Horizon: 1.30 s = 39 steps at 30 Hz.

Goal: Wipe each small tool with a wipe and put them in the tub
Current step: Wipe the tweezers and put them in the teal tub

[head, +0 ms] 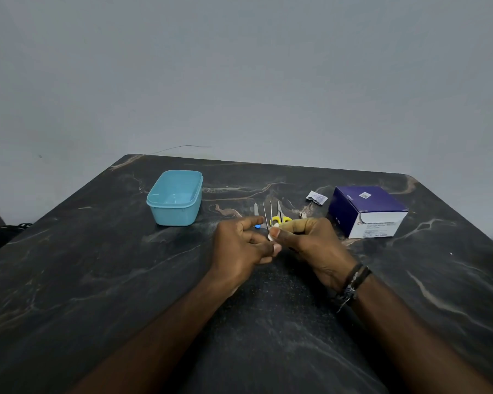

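Your right hand (pixel 310 245) pinches a small white wipe (pixel 272 233) at mid-frame; your left hand (pixel 239 248) has its fingers loosely curled, touching it. Small metal tools (pixel 268 213) and yellow-handled scissors (pixel 279 218) lie just behind on the dark marbled table (pixel 97 280). Empty light-blue plastic tub (pixel 175 197), centre left. Purple-and-white cardboard box (pixel 367 211), centre right.

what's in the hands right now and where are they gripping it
The right hand pinches a small white wipe by its edge, thumb against forefinger. The left hand holds nothing clearly visible.
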Motion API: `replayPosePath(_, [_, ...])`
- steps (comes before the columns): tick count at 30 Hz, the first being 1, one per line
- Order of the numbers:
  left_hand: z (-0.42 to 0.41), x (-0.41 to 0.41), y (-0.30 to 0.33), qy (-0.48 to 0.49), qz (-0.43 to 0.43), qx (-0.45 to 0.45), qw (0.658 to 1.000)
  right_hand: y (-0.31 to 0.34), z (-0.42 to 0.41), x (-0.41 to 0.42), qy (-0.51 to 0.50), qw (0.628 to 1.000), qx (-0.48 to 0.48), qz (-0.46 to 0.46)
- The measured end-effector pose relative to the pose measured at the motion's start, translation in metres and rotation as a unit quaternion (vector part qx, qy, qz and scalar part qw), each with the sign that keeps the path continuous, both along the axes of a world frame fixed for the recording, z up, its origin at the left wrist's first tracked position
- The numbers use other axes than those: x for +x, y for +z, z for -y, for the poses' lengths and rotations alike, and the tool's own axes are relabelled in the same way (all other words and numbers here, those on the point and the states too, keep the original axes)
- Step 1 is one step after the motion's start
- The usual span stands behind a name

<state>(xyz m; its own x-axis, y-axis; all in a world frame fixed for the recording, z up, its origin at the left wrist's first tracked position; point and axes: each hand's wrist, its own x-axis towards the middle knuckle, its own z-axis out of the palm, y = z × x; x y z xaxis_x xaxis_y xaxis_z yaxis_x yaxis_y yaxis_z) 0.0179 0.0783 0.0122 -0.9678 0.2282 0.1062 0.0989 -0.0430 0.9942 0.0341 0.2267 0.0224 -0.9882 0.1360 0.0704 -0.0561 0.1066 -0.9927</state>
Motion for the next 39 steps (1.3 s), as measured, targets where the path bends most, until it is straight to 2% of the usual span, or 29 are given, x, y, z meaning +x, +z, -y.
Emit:
replayPosePath(9, [-0.004,0.006,-0.002,-0.046,-0.001,-0.021,0.999,0.001,-0.005,-0.003,-0.027,0.999,-0.036,-0.026])
replayPosePath(15, [0.001,0.001,-0.001,-0.015,-0.006,-0.020,1.000,-0.001,-0.001,0.001,0.024,0.999,0.003,0.028])
replayPosePath(23, [-0.004,0.003,-0.007,-0.052,-0.026,-0.075,0.995,0.011,-0.007,0.000,-0.067,0.997,-0.014,-0.022])
replayPosePath(29, [0.001,0.001,-0.005,-0.047,-0.022,-0.076,0.996,0.009,-0.004,0.003,-0.027,1.000,-0.003,-0.001])
replayPosePath(39, [-0.001,0.001,-0.006,-0.066,-0.041,-0.108,0.991,0.011,-0.007,0.000,-0.071,0.997,-0.008,-0.013])
